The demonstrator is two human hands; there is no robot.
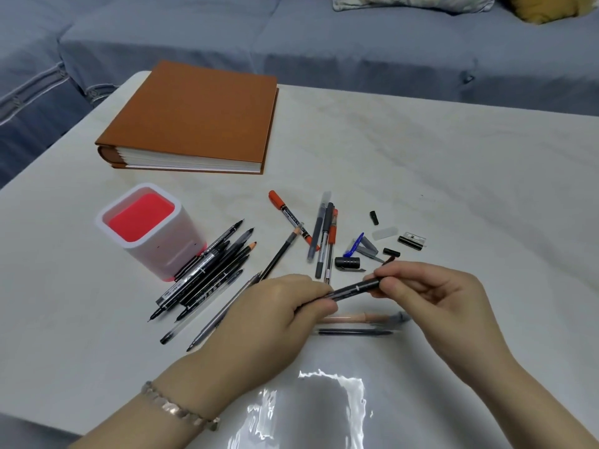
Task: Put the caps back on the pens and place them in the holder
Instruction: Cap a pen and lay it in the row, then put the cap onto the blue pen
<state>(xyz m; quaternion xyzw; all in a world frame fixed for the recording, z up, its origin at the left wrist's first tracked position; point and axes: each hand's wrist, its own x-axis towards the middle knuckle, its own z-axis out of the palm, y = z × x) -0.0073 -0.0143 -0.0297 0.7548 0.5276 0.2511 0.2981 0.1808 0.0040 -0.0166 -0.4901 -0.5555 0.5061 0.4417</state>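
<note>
My left hand (278,314) grips the lower end of a black pen (355,288), held slanted above the table. At the pen's upper end, my right hand (431,294) pinches a small dark cap (389,260) at the tip. The white holder (152,230) with a red inside stands at the left and looks empty. A pile of black pens (207,273) lies beside it. More pens (324,234) lie in the middle, among them a red marker (288,215). Loose caps (348,262) are scattered at the right. Two pens (356,324) lie under my hands.
A brown album (194,121) lies at the back left of the white table (453,189). A blue-covered sofa (324,43) runs behind the table. A black sharpener-like piece (411,242) and a clear cap (384,233) lie at the right.
</note>
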